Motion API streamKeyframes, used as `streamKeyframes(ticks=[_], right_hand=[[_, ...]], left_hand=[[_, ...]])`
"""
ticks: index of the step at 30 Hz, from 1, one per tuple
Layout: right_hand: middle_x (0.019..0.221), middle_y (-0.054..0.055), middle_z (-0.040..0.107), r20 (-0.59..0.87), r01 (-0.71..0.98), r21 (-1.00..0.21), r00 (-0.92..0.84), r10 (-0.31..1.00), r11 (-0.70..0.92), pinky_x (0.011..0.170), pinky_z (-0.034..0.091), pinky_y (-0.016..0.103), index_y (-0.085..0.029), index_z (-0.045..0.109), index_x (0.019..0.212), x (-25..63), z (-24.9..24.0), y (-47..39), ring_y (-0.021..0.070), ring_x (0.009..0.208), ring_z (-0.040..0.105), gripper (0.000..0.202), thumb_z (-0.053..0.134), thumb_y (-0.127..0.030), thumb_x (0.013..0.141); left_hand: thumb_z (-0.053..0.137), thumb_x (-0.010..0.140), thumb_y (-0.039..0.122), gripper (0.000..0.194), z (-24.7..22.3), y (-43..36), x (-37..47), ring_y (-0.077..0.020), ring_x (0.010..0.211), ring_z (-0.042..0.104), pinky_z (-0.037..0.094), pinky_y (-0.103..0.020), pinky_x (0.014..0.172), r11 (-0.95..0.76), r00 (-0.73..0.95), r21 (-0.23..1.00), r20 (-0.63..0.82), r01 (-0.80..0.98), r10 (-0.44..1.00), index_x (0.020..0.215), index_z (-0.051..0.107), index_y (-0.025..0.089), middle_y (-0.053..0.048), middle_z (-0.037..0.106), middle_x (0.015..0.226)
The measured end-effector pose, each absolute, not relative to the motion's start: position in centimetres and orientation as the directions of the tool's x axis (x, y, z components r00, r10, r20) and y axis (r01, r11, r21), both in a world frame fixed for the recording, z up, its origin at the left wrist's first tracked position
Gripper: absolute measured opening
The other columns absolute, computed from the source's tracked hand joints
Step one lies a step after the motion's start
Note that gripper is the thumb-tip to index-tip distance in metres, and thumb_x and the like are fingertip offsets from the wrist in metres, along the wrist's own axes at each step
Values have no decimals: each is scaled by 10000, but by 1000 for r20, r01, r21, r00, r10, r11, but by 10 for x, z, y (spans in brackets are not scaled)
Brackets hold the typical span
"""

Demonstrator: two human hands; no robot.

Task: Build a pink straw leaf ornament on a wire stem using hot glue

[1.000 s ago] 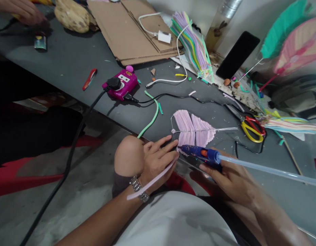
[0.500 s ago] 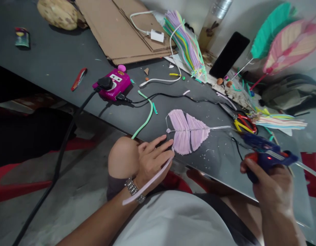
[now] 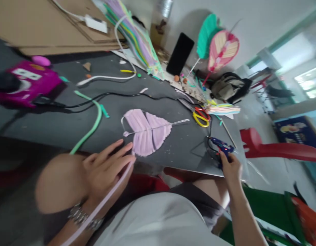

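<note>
My left hand [image 3: 106, 174] pinches one end of a lilac pipe cleaner [image 3: 101, 205], which trails back over the wrist. Its fingertips are beside the left edge of a lilac pipe-cleaner leaf [image 3: 142, 141] lying on the grey table [image 3: 178, 147]. A wire stem sticks out of the leaf's right end, and a wire loop shows at its left. Over at the table's right edge, my right hand [image 3: 231, 167] grips a blue hot glue gun [image 3: 223, 145] with a small red light on it. The gun's nozzle points left, close to the tabletop.
Yellow-and-red-handled scissors [image 3: 201, 118] lie beyond the stem. A black cord [image 3: 117, 94] crosses the table from the magenta socket block [image 3: 32, 82]. Behind are a pipe-cleaner bundle [image 3: 137, 41], a dark phone [image 3: 180, 54] and cardboard [image 3: 40, 34]. A green pipe cleaner [image 3: 93, 126] lies left.
My view has swung to the right. The glue gun in my right hand has moved away from me, down near the tabletop at the right edge. My left hand still pinches the pipe cleaner beside the leaf.
</note>
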State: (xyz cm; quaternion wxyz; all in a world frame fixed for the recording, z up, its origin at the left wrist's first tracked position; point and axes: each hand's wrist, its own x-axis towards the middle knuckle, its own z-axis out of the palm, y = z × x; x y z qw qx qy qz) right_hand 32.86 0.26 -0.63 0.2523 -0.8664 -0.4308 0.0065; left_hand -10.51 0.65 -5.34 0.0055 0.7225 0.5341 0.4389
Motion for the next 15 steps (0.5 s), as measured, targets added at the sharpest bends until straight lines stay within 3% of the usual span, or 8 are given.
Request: streamKeyframes(ticks=[3,6,8,11,15], right_hand=[[803,102,701,372,812,-374,574,730,-448,675,475,366,-126,743,983,315,9,-3,249,742,622,653,578,-734,813],[972,116,685,580,939,-268,335,743,-214,825,495,407,-160,699,1100,272,18,-4,271,935,629,402,610,-512,928],[1039,108,688,580,964,-261,115,806,50,921,488,433,-206,690,1075,228,15,2,277,1046,635,199,613,-348,959],[1106,100,688,463,832,-290,-311,830,474,915,489,412,-228,680,1089,156,-1,18,250,1029,642,160,635,-198,938],[1154,103,706,397,726,-265,-518,758,635,912,436,404,-207,703,1070,93,-20,35,248,1077,621,178,590,-143,948]], left_hand=[[626,947,197,118,-60,9,-105,-262,1192,703,384,-452,831,-398,26,526,579,752,815,901,681,291,-2,810,1140],[639,935,196,120,-63,8,-103,-259,1182,707,389,-452,855,-422,27,514,610,747,792,886,687,295,14,812,1132],[677,909,176,110,-62,7,-103,-265,1181,709,392,-441,842,-434,35,489,632,757,774,885,691,283,2,814,1125],[666,920,157,119,-61,7,-104,-263,1222,690,385,-434,895,-397,36,487,597,778,802,914,701,270,-14,807,1158],[628,947,162,136,-59,3,-109,-256,1269,662,367,-445,954,-403,62,546,537,735,841,964,705,273,-20,791,1210]])
